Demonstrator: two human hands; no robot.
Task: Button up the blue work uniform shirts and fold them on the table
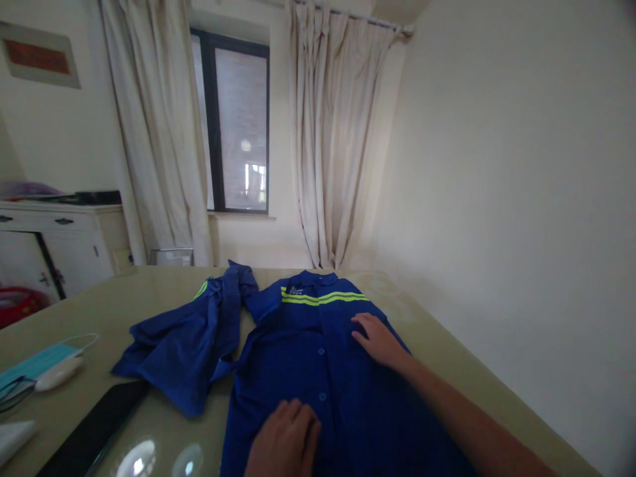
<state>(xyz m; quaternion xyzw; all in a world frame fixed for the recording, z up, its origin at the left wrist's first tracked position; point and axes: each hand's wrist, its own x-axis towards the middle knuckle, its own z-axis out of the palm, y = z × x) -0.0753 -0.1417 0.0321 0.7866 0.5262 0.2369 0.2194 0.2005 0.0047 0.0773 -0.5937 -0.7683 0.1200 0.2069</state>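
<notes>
A dark blue short-sleeved work shirt (342,397) with buttons and a yellow-green reflective chest band lies spread front up on the table, its collar at the far end. My right hand (380,339) rests on the right side of its chest, below the band, with thumb and fingers apart. Nearer to me, my left hand (285,434) is over the lower left part of the shirt front. Its fingers are loosely bent and slightly blurred, with no cloth visibly gathered in them. Left of the shirt lies a second, crumpled blue garment (189,344), also with a yellow-green strip.
On the left of the glossy table (163,291) are a dark flat object (94,430), a light blue face mask (37,364) and a white rounded object (59,373) beside dark cords. A white wall (521,185) runs along the right. A white cabinet (74,242) stands behind on the left.
</notes>
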